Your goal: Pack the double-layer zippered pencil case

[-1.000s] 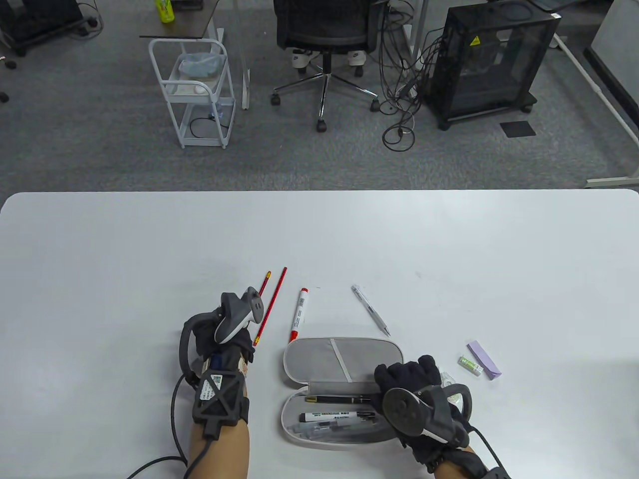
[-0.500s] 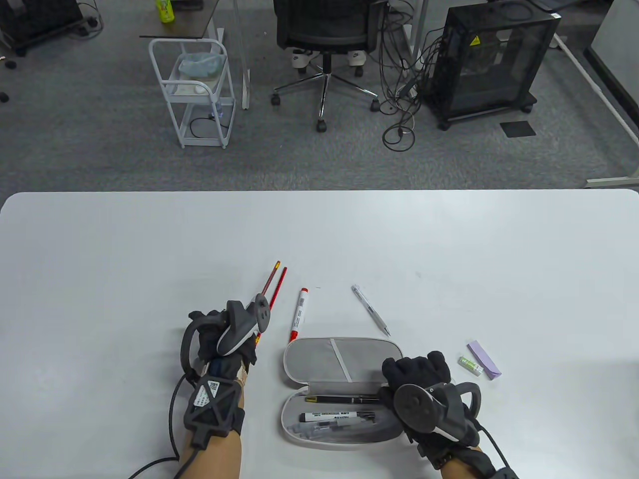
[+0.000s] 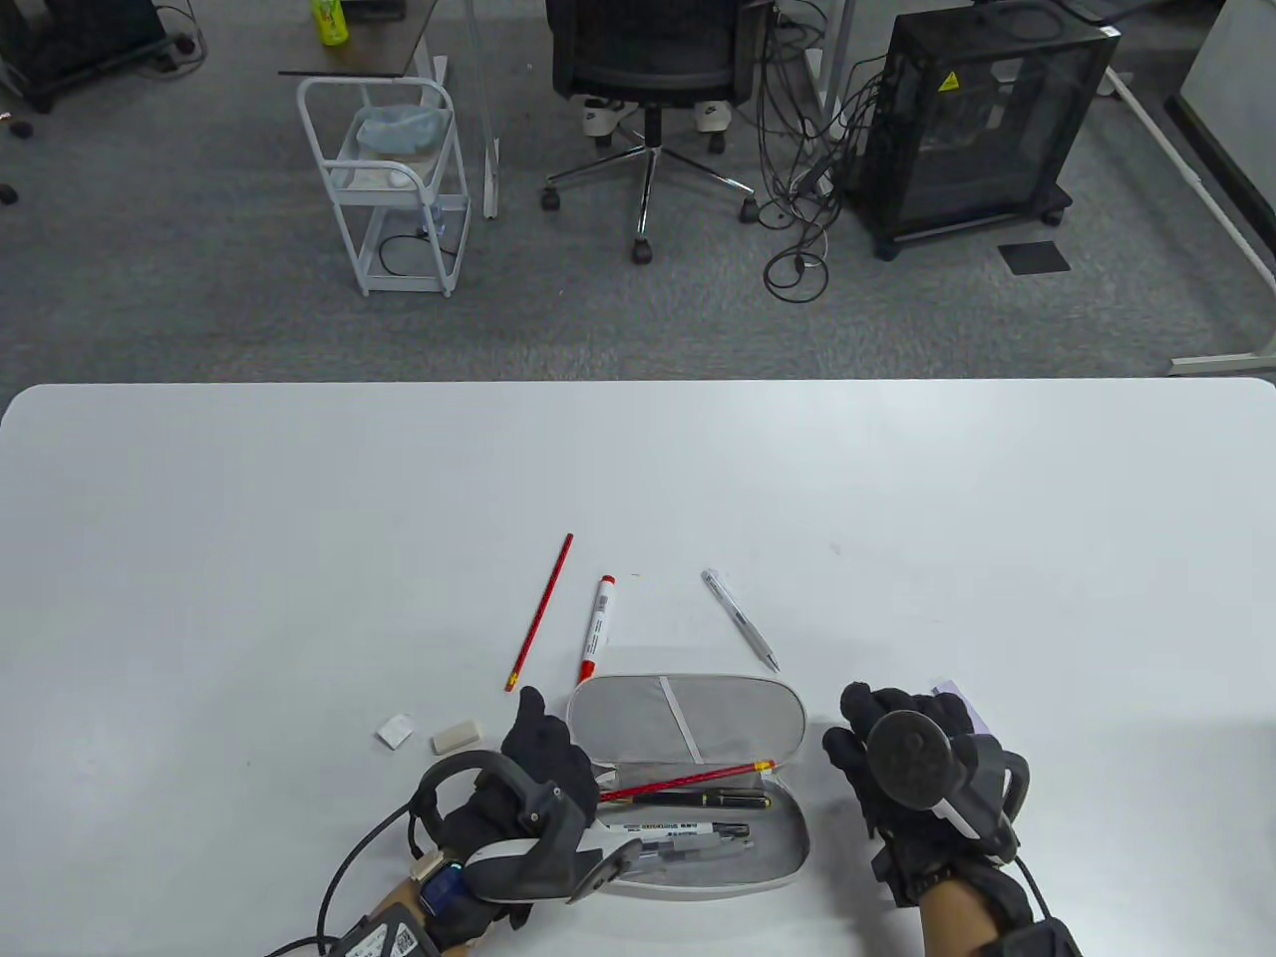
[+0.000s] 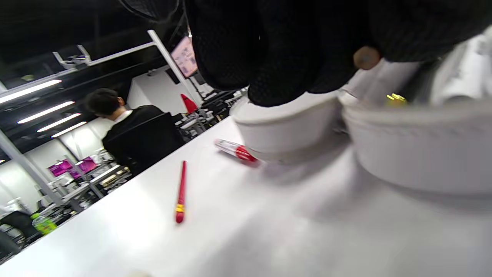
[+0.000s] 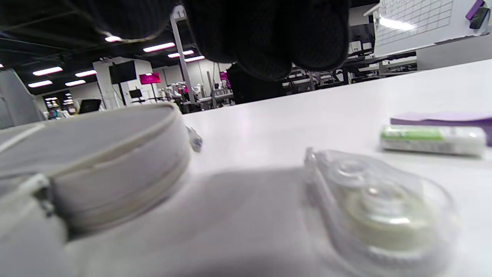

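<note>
Open white oval zippered pencil case near the table's front edge, mid-packing.

Inside the lower tray: dark pens, plus a red pencil laid slantwise, its near end at the left hand; grip hidden, cannot tell. Right hand spread, empty, above a clear correction-tape dispenser. Probably next: grasping that dispenser.

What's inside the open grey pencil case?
Inside the open grey pencil case: a red pencil, a black pen, a black-capped marker and clear pens. The left hand hides their left ends.
</note>
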`<state>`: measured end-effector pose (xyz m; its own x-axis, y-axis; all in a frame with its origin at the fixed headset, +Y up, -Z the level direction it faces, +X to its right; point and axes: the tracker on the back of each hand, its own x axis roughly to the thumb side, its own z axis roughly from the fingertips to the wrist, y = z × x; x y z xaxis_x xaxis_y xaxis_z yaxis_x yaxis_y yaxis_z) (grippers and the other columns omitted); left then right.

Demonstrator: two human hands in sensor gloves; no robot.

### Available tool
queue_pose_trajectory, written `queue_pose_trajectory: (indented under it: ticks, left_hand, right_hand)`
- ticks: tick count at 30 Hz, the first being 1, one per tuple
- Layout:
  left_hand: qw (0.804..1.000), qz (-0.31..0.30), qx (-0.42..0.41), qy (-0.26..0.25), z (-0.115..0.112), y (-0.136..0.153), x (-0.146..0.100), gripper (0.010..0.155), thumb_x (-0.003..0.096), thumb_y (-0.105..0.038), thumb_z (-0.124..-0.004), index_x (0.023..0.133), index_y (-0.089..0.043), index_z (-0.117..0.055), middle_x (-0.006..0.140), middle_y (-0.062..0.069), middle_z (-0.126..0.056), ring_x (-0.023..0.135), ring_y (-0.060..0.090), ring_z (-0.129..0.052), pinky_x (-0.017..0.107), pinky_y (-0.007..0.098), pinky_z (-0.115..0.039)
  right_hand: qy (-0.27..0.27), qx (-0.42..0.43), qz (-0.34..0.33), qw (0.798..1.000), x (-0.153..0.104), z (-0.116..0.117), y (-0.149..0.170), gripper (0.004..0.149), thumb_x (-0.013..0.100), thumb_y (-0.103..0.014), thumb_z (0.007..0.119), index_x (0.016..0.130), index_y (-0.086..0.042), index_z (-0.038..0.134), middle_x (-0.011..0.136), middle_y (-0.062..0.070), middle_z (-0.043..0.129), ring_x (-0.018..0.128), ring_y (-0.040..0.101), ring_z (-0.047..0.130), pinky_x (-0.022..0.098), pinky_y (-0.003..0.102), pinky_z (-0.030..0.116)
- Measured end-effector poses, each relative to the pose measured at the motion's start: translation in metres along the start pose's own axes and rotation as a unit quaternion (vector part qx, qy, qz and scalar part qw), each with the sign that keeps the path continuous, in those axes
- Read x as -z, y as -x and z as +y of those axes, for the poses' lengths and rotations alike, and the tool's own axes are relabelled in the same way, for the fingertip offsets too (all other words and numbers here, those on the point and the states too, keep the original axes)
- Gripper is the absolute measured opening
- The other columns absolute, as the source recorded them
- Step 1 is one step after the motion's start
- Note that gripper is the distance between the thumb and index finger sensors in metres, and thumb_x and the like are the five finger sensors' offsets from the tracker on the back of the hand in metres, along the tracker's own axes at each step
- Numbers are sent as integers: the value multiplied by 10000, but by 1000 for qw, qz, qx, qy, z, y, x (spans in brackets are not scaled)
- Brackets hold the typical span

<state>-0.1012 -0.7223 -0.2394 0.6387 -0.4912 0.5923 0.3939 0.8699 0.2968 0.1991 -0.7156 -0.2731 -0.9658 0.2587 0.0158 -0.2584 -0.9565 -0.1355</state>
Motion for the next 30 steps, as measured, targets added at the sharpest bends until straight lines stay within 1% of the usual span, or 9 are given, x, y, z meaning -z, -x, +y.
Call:
queue_pose_trajectory:
  ticks: [3,5,9,12,16,20,24,26,30]
  left_hand:
    - [999,-13,52,-7,-5,-13,4,413,361,-544,-786,690,-310,-871,738,-58,-961,852,261,-885,740,581,-557]
    - [998,-13,55,-24,-4,-15,6,407,372,-542,-790,698,-312,-873,737,-63,-968,837,257,-899,725,559,-590]
    - [999,8,-4,-37,-6,-8,3,408,391,-517,-797,732,-303,-863,771,-50,-960,843,272,-892,714,552,-601]
    - [999,22,-29,-34,-7,1,1,427,397,-522,-782,756,-303,-854,790,-49,-958,845,279,-892,711,553,-604]
    - [997,40,-53,-51,-3,12,-5,448,401,-547,-754,760,-301,-858,790,-47,-963,843,282,-896,710,552,-608]
    - [993,59,-77,-66,2,25,-10,480,400,-581,-725,760,-296,-865,788,-41,-970,839,286,-901,708,555,-612]
    - [990,81,-98,-67,2,34,-13,494,400,-594,-716,749,-287,-883,773,-34,-986,824,293,-916,701,555,-624]
    - [988,88,-107,-66,2,37,-16,499,400,-598,-712,749,-286,-885,773,-34,-988,822,295,-918,699,555,-625]
    - [984,103,-124,-70,3,44,-24,501,399,-602,-707,737,-284,-897,759,-32,-1000,808,294,-931,694,553,-635]
  right_hand:
    - [-4,-15,2,1000,1,4,0,605,421,-516,748,933,-192,757,904,69,850,820,330,814,702,582,466]
    - [-6,-18,1,1000,2,5,-1,605,422,-516,748,933,-193,757,906,68,848,821,329,813,702,582,467]
    - [-7,-22,2,1000,2,6,-2,607,421,-518,747,935,-194,755,907,69,847,823,330,811,703,582,465]
    - [-8,-22,8,1000,4,8,-1,609,422,-521,746,936,-193,753,908,68,847,824,331,810,703,583,464]
    - [-8,-8,34,999,13,10,-1,624,424,-539,739,939,-187,753,906,75,851,818,335,814,701,584,469]
    - [-32,-14,61,998,35,8,-9,651,415,-566,738,936,-177,764,897,83,862,806,341,823,699,587,476]
    - [-46,-76,65,994,63,4,-36,660,410,-574,735,935,-175,769,893,85,870,802,345,829,699,588,477]
    - [-38,-109,65,991,79,9,-51,659,405,-575,737,930,-178,776,885,81,880,798,341,836,699,587,480]
    - [-62,-183,79,978,106,28,-72,659,384,-588,750,910,-194,799,863,63,905,788,328,854,703,584,482]
